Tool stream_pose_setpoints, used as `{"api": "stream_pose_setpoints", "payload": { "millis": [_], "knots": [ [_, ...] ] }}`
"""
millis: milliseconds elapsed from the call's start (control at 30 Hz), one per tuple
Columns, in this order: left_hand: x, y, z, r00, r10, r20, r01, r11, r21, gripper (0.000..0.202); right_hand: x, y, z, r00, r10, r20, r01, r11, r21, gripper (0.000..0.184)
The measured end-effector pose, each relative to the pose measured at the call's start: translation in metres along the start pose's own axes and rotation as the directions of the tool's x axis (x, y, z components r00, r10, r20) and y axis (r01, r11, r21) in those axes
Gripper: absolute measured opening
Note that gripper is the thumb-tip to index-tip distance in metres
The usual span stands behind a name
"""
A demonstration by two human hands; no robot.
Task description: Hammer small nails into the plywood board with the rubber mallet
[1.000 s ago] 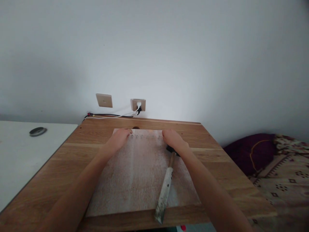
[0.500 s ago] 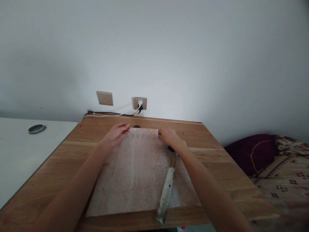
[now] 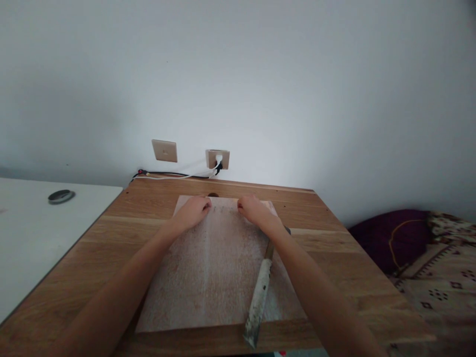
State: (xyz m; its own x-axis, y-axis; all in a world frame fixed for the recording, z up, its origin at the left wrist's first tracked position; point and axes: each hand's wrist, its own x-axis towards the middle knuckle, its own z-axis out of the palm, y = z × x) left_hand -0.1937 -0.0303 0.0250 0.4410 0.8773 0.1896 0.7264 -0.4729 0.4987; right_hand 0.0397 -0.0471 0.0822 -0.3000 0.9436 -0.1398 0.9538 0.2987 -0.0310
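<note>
Pale board [image 3: 211,277]: flat on wooden table [image 3: 111,238], centred. Left hand [image 3: 193,211] and right hand [image 3: 255,210] on its far edge, close together, fingers curled down; grip on anything small not discernible. Hammer [image 3: 262,287] lying on board's right part, handle overhanging near edge. 2 wall plates [image 3: 164,150] behind.

Left hand [image 3: 193,212], right hand [image 3: 256,211], both stretched forward, palms down, close together

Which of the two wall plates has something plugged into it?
The right-hand plate: a white plug and cables run from it. The left plate is bare.
</note>
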Motion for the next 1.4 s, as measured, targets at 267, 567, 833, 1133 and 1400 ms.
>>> {"api": "stream_pose_setpoints", "payload": {
  "millis": [267, 567, 833, 1133, 1400],
  "knots": [
    [0.007, 0.007, -0.006, 0.950, -0.287, -0.124, 0.212, 0.884, -0.417, 0.034, 0.008, -0.010, -0.001, 0.997, -0.078, -0.007, 0.078, 0.995, 0.056, 0.030],
    [0.012, 0.005, -0.001, 0.870, -0.456, 0.185, 0.383, 0.391, -0.837, 0.024, 0.015, -0.024, -0.001, 0.988, -0.151, -0.046, 0.154, 0.985, 0.077, 0.038],
    [0.004, 0.019, 0.011, 0.995, -0.096, 0.019, 0.096, 0.995, 0.004, 0.017, 0.026, -0.039, 0.002, 0.985, -0.170, -0.028, 0.171, 0.984, 0.053, 0.030],
    [0.024, 0.027, 0.005, 0.980, -0.196, -0.045, 0.179, 0.953, -0.246, 0.022, 0.013, -0.025, -0.012, 0.958, -0.226, -0.176, 0.246, 0.964, 0.102, 0.032],
    [0.029, 0.065, 0.022, 0.851, -0.357, 0.384, 0.322, -0.223, -0.920, 0.023, -0.012, -0.029, -0.041, 0.891, -0.226, -0.394, 0.347, 0.898, 0.270, 0.029]
  ]
}}
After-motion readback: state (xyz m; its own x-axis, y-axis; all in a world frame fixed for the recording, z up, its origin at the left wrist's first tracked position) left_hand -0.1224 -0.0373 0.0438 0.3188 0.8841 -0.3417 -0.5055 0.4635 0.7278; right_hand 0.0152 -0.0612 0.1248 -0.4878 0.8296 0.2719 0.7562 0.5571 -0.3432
